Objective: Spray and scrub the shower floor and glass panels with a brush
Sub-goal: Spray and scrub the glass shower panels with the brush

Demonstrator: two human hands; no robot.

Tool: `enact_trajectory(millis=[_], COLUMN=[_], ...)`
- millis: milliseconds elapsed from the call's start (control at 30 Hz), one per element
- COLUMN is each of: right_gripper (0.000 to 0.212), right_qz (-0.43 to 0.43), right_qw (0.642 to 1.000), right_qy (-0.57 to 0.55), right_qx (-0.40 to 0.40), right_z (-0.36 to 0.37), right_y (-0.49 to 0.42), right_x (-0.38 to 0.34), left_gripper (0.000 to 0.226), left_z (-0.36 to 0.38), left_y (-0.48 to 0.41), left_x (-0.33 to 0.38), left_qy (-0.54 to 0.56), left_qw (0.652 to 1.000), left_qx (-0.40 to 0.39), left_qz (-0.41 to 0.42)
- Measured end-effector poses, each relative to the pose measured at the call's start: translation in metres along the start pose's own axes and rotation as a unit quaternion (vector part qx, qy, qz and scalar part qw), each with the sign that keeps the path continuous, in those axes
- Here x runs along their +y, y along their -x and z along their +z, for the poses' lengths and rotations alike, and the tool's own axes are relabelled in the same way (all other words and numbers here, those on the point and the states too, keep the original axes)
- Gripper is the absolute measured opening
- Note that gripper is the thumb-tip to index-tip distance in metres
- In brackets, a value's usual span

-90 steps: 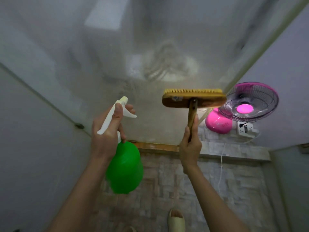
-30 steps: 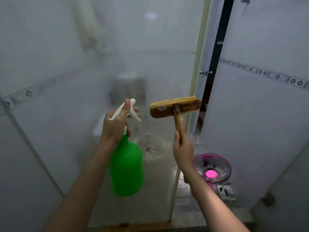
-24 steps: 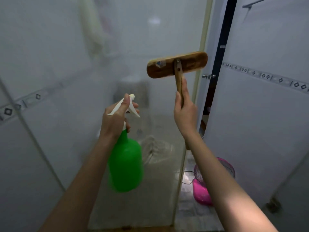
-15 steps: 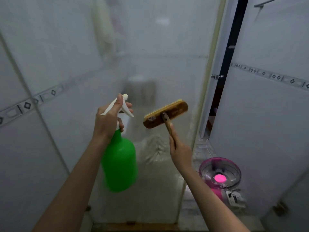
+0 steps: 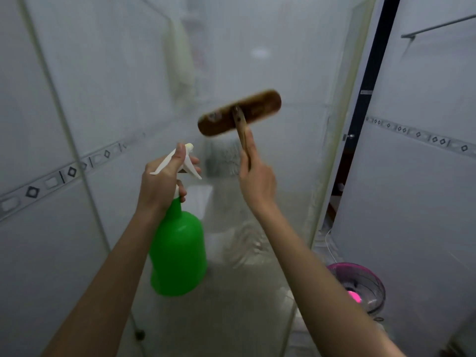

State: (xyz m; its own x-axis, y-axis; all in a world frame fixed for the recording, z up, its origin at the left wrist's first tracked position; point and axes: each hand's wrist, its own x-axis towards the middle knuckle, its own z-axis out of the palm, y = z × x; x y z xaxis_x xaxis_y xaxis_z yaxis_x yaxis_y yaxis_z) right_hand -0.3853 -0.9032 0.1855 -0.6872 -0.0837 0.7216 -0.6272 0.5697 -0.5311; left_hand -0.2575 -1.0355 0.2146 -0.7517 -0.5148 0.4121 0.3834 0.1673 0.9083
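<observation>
My left hand [image 5: 162,181] grips the white trigger head of a green spray bottle [image 5: 179,253], which hangs upright in front of the frosted glass panel [image 5: 283,73]. My right hand [image 5: 256,181] holds the wooden handle of a scrub brush [image 5: 239,113]. The brush head is tilted, its right end higher, with its wooden back toward me and its bristles against the glass at about head height. The brush is motion-blurred. Soapy streaks show on the glass below the brush.
A pink fan [image 5: 360,289] stands on the floor at the lower right, beyond the glass panel's edge. White tiled walls [image 5: 425,202] with a patterned band close in on both sides. A dark door gap [image 5: 371,73] runs up to the right of the glass frame.
My right hand has swept the brush up and down the glass; since half a second ago it rose again and turned its back toward me. The spray bottle stayed held in place.
</observation>
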Motion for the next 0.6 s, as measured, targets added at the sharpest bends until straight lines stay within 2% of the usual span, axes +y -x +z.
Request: enact_trajectory(millis=[100, 300, 367, 500, 600], right_gripper=[0.053, 0.058, 0.057, 0.053, 0.053], right_qz=[-0.032, 0.033, 0.024, -0.062, -0.061], right_qw=[0.999, 0.998, 0.999, 0.997, 0.996], right_qy=[0.002, 0.010, 0.008, 0.034, 0.040], right_qx=[0.015, -0.049, -0.043, -0.040, -0.043], right_z=[-0.006, 0.001, 0.005, 0.012, 0.021], right_y=[-0.035, 0.066, 0.045, -0.034, -0.027], right_x=[-0.019, 0.038, 0.018, -0.053, -0.048], left_gripper=[0.038, 0.038, 0.040, 0.036, 0.039], left_z=[-0.006, -0.036, -0.044, -0.055, -0.069], left_y=[-0.008, -0.014, -0.014, -0.018, -0.020], left_x=[0.009, 0.012, 0.012, 0.022, 0.032], left_qy=[-0.005, 0.027, 0.026, 0.017, 0.012], left_qw=[1.000, 0.999, 0.998, 0.999, 0.998], left_qx=[0.003, 0.025, 0.030, 0.033, 0.051], left_qz=[0.006, 0.036, 0.038, 0.028, 0.033])
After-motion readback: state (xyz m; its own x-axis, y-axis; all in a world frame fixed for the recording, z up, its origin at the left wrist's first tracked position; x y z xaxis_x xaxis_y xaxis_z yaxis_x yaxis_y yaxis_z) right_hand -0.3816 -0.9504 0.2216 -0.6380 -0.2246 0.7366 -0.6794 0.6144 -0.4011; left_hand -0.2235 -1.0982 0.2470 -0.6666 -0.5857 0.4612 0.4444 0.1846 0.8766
